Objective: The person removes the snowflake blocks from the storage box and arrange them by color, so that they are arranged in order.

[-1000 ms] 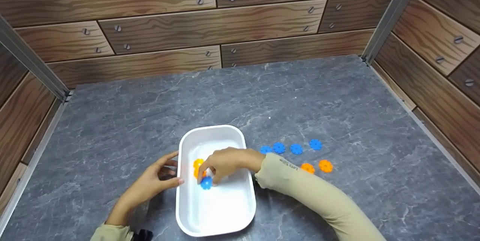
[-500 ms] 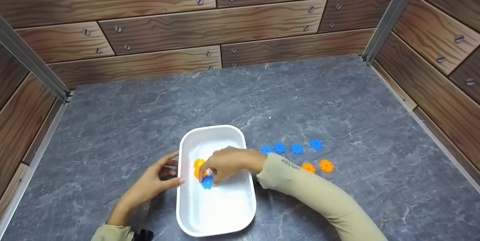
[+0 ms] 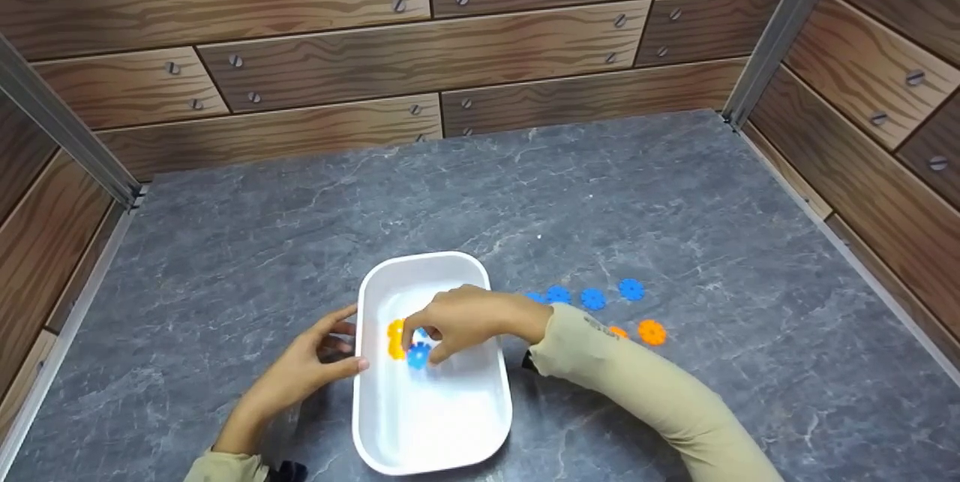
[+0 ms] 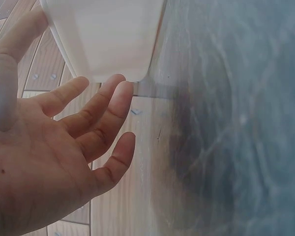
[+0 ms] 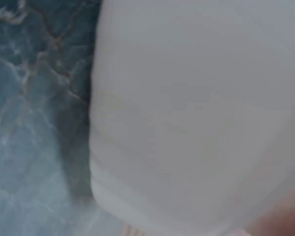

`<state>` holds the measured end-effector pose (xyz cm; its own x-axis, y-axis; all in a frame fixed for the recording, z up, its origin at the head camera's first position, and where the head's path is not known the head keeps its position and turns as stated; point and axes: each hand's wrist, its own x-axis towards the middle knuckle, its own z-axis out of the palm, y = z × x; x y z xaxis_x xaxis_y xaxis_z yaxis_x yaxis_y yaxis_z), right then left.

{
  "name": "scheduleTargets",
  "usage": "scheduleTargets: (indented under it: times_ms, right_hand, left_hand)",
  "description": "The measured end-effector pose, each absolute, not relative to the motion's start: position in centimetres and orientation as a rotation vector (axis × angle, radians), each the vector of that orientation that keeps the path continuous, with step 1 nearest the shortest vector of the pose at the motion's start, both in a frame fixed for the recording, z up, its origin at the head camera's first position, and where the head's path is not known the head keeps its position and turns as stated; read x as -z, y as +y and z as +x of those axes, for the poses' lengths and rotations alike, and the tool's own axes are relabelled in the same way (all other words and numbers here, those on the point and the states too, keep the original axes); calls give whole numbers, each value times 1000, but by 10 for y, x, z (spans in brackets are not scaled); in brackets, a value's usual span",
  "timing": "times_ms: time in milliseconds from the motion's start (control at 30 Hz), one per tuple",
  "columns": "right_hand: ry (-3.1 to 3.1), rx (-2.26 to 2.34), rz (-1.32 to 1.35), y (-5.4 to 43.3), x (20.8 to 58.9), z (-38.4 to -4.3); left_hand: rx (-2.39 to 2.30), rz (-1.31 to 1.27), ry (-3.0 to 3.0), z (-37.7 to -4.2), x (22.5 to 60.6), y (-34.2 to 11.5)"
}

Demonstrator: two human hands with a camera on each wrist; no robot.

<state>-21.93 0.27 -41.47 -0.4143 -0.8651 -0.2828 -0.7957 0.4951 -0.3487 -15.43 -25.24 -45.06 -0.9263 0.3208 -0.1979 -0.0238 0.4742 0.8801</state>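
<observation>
A white rectangular tub [image 3: 431,459] stands near the front of the table. In the head view my right hand [image 3: 469,317] reaches into it, pinching a blue notched plastic disc [image 3: 418,356] between thumb and fingers. A bit of another blue disc [image 3: 422,332] peeks out under that hand. Beside its fingertips lie yellow-orange discs [image 3: 396,341] on the tub floor. My left hand [image 3: 315,354] is at the tub's left side, thumb tip at the rim and other fingers loosely spread along the outer wall. The left wrist view shows the left palm [image 4: 49,162] holding nothing.
Right of the tub lie several blue discs [image 3: 592,298] in a loose row. Nearer, an orange disc [image 3: 652,332] lies beside another orange disc [image 3: 618,332] partly covered by the right sleeve [image 3: 630,369]. Wood-patterned walls [image 3: 337,69] enclose the grey marbled table [image 3: 300,212].
My right hand has shifted slightly up and right within the tub, and the pinched blue disc has moved with it. A second blue bit now shows. The left hand has stayed put.
</observation>
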Motion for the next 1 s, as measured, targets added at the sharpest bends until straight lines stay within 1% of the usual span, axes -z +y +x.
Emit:
scheduleTargets:
  times_ms: [267,500,767,1000]
  right_hand:
    - [2350,321,-1400,15,398,-219]
    - [2366,436,-1385,30,387,-221]
    - [2419,480,-1352,55,383,-224]
    - [2477,533,-1260,83,377,-225]
  left_hand:
    - [-1442,229,2388,-154,451,-251]
    - [-1415,147,2397,-155,450,-250]
    - [-1438,192,2389,-155,453,-250]
    - [-1424,226,2401,-154,452,-252]
